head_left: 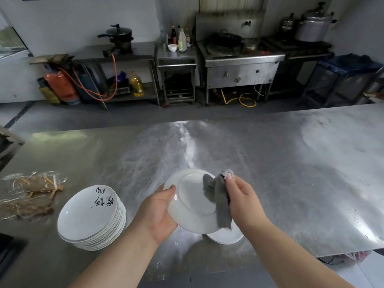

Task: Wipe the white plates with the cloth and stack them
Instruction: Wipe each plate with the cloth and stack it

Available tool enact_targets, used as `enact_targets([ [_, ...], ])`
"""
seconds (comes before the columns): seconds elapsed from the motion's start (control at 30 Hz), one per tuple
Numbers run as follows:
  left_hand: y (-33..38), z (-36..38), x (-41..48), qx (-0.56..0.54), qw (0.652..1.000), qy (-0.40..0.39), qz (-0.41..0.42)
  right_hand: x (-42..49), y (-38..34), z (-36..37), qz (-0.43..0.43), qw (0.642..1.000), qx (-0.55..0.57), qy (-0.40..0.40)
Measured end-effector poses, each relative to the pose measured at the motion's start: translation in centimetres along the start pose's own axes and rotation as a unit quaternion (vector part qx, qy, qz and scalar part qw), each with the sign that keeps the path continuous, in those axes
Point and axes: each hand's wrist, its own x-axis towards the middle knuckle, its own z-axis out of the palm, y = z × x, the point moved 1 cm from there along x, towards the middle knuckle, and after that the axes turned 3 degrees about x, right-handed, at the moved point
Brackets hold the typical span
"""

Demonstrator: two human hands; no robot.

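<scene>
- While the left hand point(160, 213) grips one white plate point(193, 202) by its rim, thumb over the edge and fingers behind, that plate is held tilted above the steel table point(291, 173) with its underside toward the person.
- One grey cloth point(218, 200) is bunched in the right hand point(243, 200), whose fingers curl round it and press it against the underside, toward the plate's right rim.
- Two piles of plates sit on the table. One is a tall stack point(91, 217) at the left, around ten high, though the rims lie too close to count surely. Its top plate bears black brush marks.
- The other is a low pile point(226, 238) just below the held plate, mostly hidden by it, so its number is unclear.
- Clear plastic packets point(31, 190) near the table's left edge hold thin brown sticks; I cannot count them.
- Along the far wall stand one black wok point(227, 39), one lidded black pot point(119, 34) and one large metal pressure pot point(313, 26).
- One small white bowl point(172, 47) sits beside a cluster of bottles point(182, 40); its contents do not show.
- One jug of yellow oil point(137, 84) stands on a lower shelf, near one orange gas cylinder point(62, 86).
</scene>
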Motion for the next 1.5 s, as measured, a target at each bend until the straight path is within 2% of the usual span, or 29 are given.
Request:
enact_targets([
  [0.1, 0.1, 0.4, -0.4, 0.02, 0.998, -0.038, 0.04, -1.6, -1.5, 1.8, -0.139, 0.976, -0.164, -0.031],
  [0.13, 0.0, 0.4, -0.6, 0.013, 0.997, -0.054, 0.05, -2.0, -1.6, 2.5, -0.189, 0.953, -0.226, -0.073],
  [0.2, 0.1, 0.5, -1.1, -0.003, 0.995, -0.083, 0.062, -2.5, -1.2, 3.4, -0.266, 0.876, -0.373, -0.151],
  [0.27, 0.4, 0.3, -1.3, -0.001, 0.991, -0.11, 0.081, -1.9, -1.6, 3.4, -0.295, 0.819, -0.466, -0.159],
  [0.33, 0.9, 0.0, -1.4, 0.011, 0.987, -0.126, 0.101, -0.7, -2.6, 2.7, -0.271, 0.796, -0.521, -0.147],
  [0.47, 2.0, -0.6, -0.9, -0.002, 0.986, -0.093, 0.141, -0.8, -2.0, 2.5, -0.207, 0.799, -0.547, -0.141],
  [0.57, 1.5, -0.1, -1.0, -0.009, 0.987, -0.091, 0.129, -3.5, -0.4, 4.2, -0.265, 0.807, -0.486, -0.207],
  [0.63, 0.7, 0.2, -1.2, -0.009, 0.989, -0.097, 0.111, -2.9, -0.8, 4.8, -0.3, 0.8, -0.468, -0.225],
  [0.73, 1.5, 0.2, -1.3, -0.02, 0.987, -0.106, 0.123, 0.0, -3.1, 4.8, -0.283, 0.797, -0.502, -0.178],
  [0.87, 3.3, -0.2, -1.0, -0.014, 0.986, -0.103, 0.133, 0.2, -2.6, 4.4, -0.217, 0.839, -0.475, -0.151],
  [0.97, 3.0, -0.5, -1.3, 0.01, 0.988, -0.102, 0.118, -1.9, -0.9, 5.0, -0.26, 0.851, -0.417, -0.183],
  [1.07, 1.7, -0.3, -1.6, 0.034, 0.985, -0.152, 0.069, -0.5, -1.9, 5.6, -0.326, 0.831, -0.413, -0.18],
  [1.17, 1.5, -0.3, -1.8, 0.031, 0.977, -0.198, 0.068, 2.4, -4.7, 5.4, -0.368, 0.822, -0.407, -0.154],
  [1.23, 2.3, -0.5, -1.9, 0.038, 0.974, -0.204, 0.085, 3.9, -5.2, 4.9, -0.326, 0.85, -0.397, -0.115],
  [1.33, 3.3, -1.1, -1.7, 0.055, 0.976, -0.182, 0.106, 4.3, -3.4, 3.5, -0.188, 0.91, -0.364, -0.06],
  [1.37, 3.5, -1.4, -1.7, 0.055, 0.977, -0.173, 0.109, 3.5, -2.5, 3.4, -0.165, 0.919, -0.354, -0.058],
  [1.43, 3.7, -1.6, -1.9, 0.062, 0.978, -0.17, 0.103, 1.6, -1.8, 3.6, -0.2, 0.899, -0.379, -0.084],
  [1.5, 3.7, -1.5, -2.2, 0.081, 0.975, -0.182, 0.096, 1.7, -2.5, 3.9, -0.276, 0.853, -0.425, -0.123],
])
